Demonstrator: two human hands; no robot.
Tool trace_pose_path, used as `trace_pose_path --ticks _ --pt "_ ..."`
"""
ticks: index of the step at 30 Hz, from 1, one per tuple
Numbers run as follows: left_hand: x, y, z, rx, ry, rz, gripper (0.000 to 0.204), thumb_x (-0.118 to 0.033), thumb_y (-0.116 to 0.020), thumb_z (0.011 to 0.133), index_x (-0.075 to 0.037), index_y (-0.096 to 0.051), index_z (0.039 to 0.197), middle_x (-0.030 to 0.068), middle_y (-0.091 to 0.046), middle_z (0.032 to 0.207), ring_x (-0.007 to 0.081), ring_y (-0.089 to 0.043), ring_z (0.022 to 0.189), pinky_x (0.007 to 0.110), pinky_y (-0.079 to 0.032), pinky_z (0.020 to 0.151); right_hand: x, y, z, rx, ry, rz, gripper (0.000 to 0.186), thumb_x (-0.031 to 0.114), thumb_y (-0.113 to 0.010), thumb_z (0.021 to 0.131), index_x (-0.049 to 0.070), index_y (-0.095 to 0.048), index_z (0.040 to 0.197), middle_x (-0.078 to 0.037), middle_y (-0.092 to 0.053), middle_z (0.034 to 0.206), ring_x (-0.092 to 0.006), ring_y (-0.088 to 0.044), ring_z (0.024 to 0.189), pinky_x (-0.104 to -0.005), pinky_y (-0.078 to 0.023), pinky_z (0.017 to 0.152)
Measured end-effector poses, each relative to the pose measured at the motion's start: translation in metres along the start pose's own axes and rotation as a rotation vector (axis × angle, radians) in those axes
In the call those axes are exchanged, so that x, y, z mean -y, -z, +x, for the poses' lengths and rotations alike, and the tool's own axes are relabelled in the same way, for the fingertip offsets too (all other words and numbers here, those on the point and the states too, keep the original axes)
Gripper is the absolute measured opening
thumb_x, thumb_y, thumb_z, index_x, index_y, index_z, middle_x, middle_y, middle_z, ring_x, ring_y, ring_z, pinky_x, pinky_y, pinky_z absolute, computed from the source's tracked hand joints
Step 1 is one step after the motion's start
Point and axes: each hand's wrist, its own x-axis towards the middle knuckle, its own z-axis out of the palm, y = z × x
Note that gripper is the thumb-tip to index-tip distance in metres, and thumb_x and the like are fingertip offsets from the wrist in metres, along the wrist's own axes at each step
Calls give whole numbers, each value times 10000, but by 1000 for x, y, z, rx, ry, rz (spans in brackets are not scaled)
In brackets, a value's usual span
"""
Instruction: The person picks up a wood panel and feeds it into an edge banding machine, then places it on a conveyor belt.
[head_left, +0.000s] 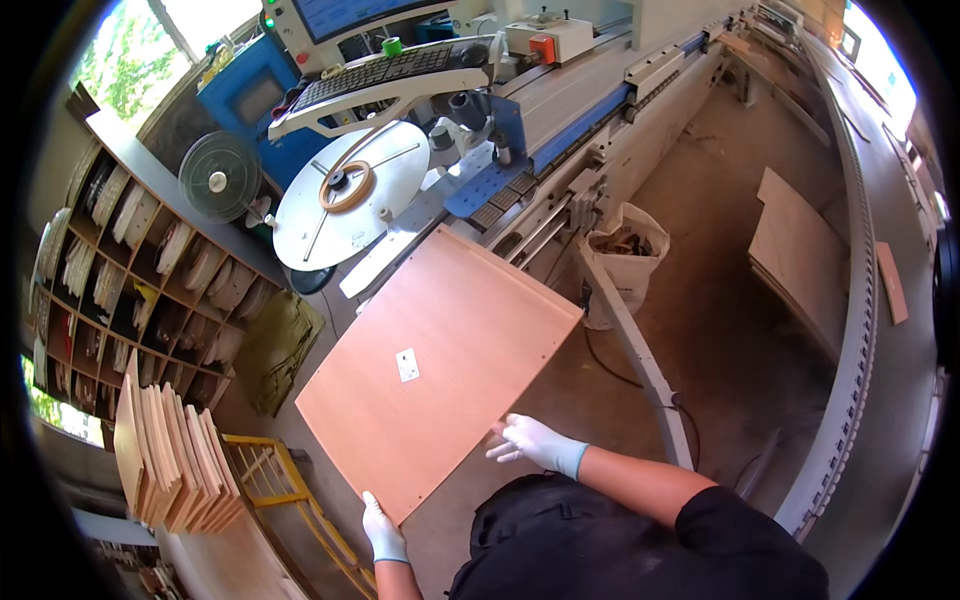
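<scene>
A reddish-brown wooden panel (470,330) with a small white label (407,365) lies tilted in front of me. Its far edge meets the edge of a long machine with a blue-edged bed. At the panel's near left corner, my left hand (384,530), in a white glove, is closed on the edge with the thumb on top. My right hand (545,446), also gloved, is at the near right edge. Its fingers are stretched out and apart, the fingertips at or just under the edge; whether they touch it I cannot tell.
A white disc reel (300,215) with a tape roll stands beyond the panel, below a keyboard (385,80). Left are a rack of edging rolls (130,262), stacked boards (170,455) and a yellow frame (270,497). Right are a white sack (640,270), a metal leg (640,365) and a conveyor (850,330).
</scene>
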Motion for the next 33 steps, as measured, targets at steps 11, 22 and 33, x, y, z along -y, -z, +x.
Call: trace_pose_path --ticks 11,22,33 --pt "-7 -64 57 92 119 31 550 -410 -435 988 39 -446 1306 130 -558 1265 240 -585 1085 355 -469 950 35 34 36 -402 87 126 340 323 -408 999 -9 -457 1050 -171 -665 902 -241 -657 743 -362 -524 655" --pt "7 -167 60 305 128 51 560 -421 -371 1006 33 -404 1332 133 -521 1303 249 -554 1128 368 -452 963 78 136 4 -558 319 171 222 208 -464 942 58 -528 1092 -134 -655 948 -197 -632 784 -292 -507 660" --pt "-22 -280 29 363 314 81 549 -447 -333 1005 -66 -355 1399 86 -451 1380 259 -479 1213 398 -423 986 -315 265 -207 -1020 268 934 169 133 -509 901 53 -535 1048 -137 -606 773 -197 -556 561 -293 -415 451"
